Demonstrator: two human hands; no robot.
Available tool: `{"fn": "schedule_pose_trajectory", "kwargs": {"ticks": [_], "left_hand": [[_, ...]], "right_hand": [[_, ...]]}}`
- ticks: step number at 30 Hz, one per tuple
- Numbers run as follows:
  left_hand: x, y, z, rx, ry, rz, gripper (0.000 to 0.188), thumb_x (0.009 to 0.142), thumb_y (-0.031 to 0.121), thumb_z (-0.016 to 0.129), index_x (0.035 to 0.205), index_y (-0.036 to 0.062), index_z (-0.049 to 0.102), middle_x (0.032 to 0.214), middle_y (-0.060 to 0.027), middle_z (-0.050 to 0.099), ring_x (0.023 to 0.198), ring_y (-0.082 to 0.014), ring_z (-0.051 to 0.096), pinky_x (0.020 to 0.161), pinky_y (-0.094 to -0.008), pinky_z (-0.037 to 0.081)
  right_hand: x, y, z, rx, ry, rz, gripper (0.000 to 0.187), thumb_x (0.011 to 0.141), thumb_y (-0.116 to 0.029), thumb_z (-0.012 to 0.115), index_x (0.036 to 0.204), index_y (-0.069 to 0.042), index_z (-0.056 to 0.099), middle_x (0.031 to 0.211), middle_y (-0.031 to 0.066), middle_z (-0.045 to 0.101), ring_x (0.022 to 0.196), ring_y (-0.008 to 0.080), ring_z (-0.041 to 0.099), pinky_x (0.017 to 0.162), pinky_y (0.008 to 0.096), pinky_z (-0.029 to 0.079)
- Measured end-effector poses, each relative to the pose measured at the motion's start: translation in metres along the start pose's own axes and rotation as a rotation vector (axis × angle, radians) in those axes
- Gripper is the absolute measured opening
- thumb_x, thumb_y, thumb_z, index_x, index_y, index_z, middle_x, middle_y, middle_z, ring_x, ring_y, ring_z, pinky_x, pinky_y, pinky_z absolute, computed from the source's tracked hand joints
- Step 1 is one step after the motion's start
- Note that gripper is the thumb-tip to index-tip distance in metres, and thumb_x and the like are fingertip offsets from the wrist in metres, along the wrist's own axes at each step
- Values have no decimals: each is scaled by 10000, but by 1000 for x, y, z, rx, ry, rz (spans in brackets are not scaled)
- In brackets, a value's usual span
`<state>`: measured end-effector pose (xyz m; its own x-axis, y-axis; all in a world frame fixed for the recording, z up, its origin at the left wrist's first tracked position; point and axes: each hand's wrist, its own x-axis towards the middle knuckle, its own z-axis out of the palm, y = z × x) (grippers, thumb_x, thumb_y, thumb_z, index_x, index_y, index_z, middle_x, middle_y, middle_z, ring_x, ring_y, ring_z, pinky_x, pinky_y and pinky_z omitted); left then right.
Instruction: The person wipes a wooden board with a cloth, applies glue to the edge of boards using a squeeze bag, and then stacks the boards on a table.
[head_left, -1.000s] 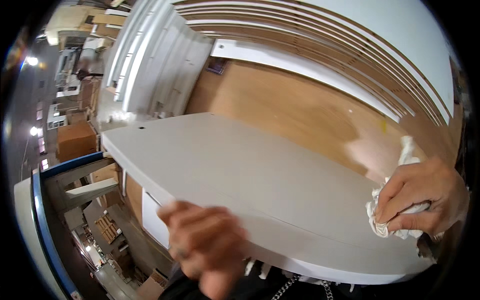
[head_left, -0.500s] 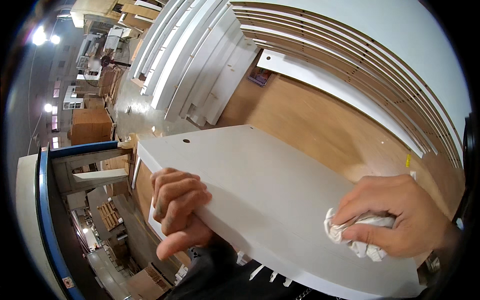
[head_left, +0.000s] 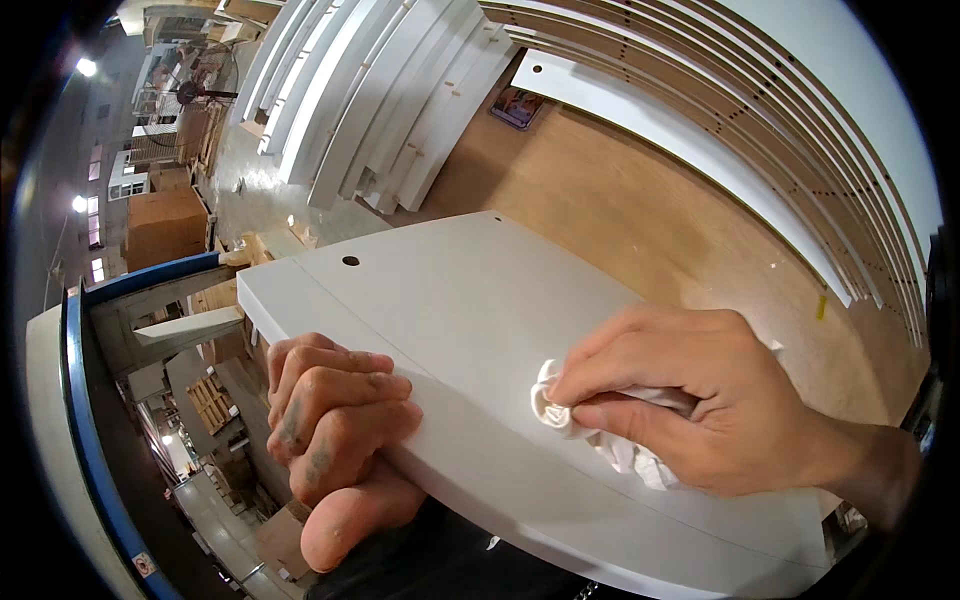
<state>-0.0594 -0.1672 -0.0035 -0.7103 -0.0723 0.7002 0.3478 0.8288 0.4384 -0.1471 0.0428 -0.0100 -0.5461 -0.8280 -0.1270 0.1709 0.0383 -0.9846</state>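
Observation:
A white board [head_left: 450, 290] lies tilted across the middle of the view, with a small dark round hole near its far left corner and another at its far end. My left hand [head_left: 340, 425] is closed round the board's near left edge, fingers curled over the top and thumb lower down by the edge. Bunched in my right hand [head_left: 705, 400] is a crumpled white cloth [head_left: 555, 405], pinched between thumb and fingers and resting against the board's face. My palm hides part of the cloth.
Beyond the board is a brown wooden surface [head_left: 600, 190] with a narrow white panel [head_left: 640, 125] and a small dark picture-like item [head_left: 517, 108] on it. White panels [head_left: 380, 110] stand stacked at the far left. A blue-edged frame [head_left: 85, 430] stands at left.
My right hand has moved left along the board with the cloth. The board has shifted slightly up and left in view, my left hand still on its edge.

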Motion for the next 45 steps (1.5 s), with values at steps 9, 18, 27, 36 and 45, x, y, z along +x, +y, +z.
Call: {"fn": "schedule_pose_trajectory", "kwargs": {"ticks": [9,18,27,36,45], "left_hand": [[-1,-1,-13,63,-139,-8,586,820,592,369,599,75,531,556,-51,525,513,-188,543,561,-340,413],[-10,4,-16,66,-31,-28,790,824,707,101,578,87,524,526,-36,509,483,-163,525,530,-327,398],[-18,-1,-24,49,-71,-8,749,834,691,168,602,84,540,548,-43,527,509,-170,535,542,-335,396],[-22,2,-25,32,-53,-57,660,824,655,278,606,91,545,563,-48,537,516,-178,532,561,-345,400],[-23,1,-19,22,0,-33,792,885,652,54,572,91,518,515,-41,493,481,-171,499,544,-331,398]], "right_hand": [[27,18,25,-172,-106,-155,213,776,28,624,985,-11,639,948,94,609,834,212,617,698,302,504],[12,21,22,-215,-271,-237,417,767,-153,662,1154,-49,547,1057,94,560,1014,270,544,891,383,426],[-9,9,24,-203,-211,-117,327,705,112,577,996,-15,655,950,105,571,851,222,582,718,284,484],[-19,10,22,-241,-225,-122,316,702,102,596,980,-32,665,929,90,583,842,218,569,714,303,465],[-31,11,19,-186,-216,-108,281,709,103,605,947,-31,673,921,73,607,841,205,579,734,315,442]]}}
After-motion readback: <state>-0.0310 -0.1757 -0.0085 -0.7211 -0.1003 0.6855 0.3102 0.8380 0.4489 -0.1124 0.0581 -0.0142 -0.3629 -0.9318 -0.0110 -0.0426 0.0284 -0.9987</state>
